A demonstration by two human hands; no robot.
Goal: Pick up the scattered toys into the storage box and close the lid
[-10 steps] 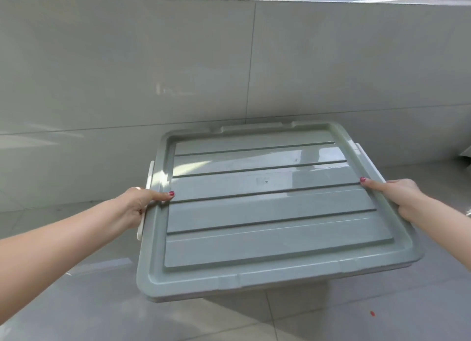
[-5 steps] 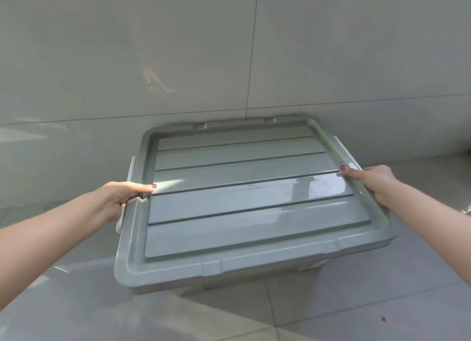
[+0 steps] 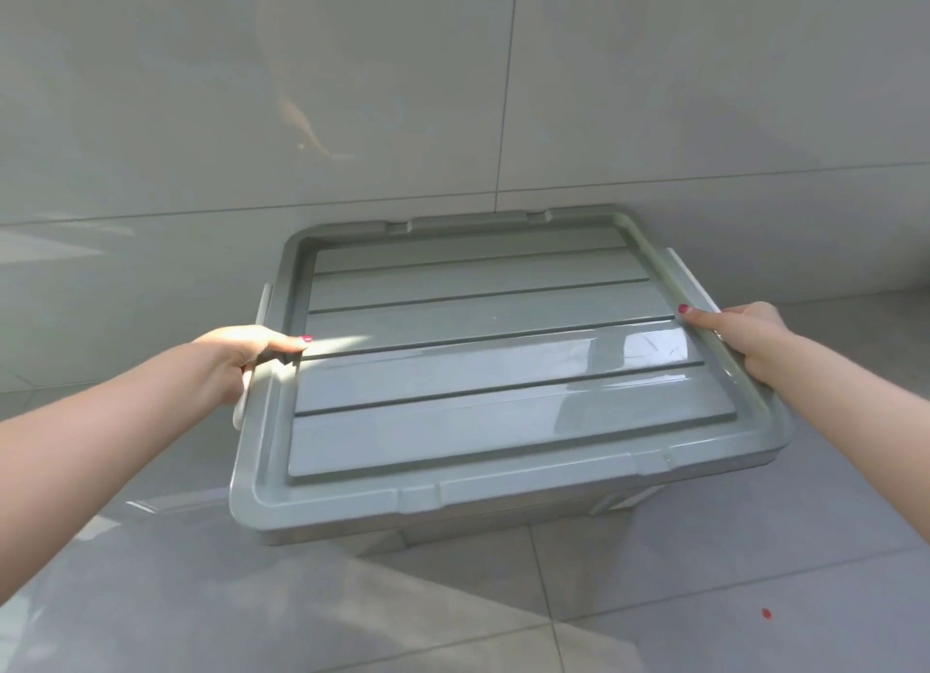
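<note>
Left hand (image 3: 236,358) grips the left edge of the grey lid (image 3: 498,365): thumb laid flat on the lid's top rim, fingers curled under beside the white latch (image 3: 249,370). Right hand (image 3: 745,337) grips the right edge the same way, thumb on the rim, fingers wrapped below near the right-side white latch (image 3: 689,279). The lid spans between both hands, roughly level, and sits over the storage box (image 3: 503,524), whose grey wall shows only under the near edge. Box stands on the tiled floor (image 3: 654,597), far side close to the tiled wall (image 3: 352,93). Small red speck (image 3: 766,613) on floor, near right.
</note>
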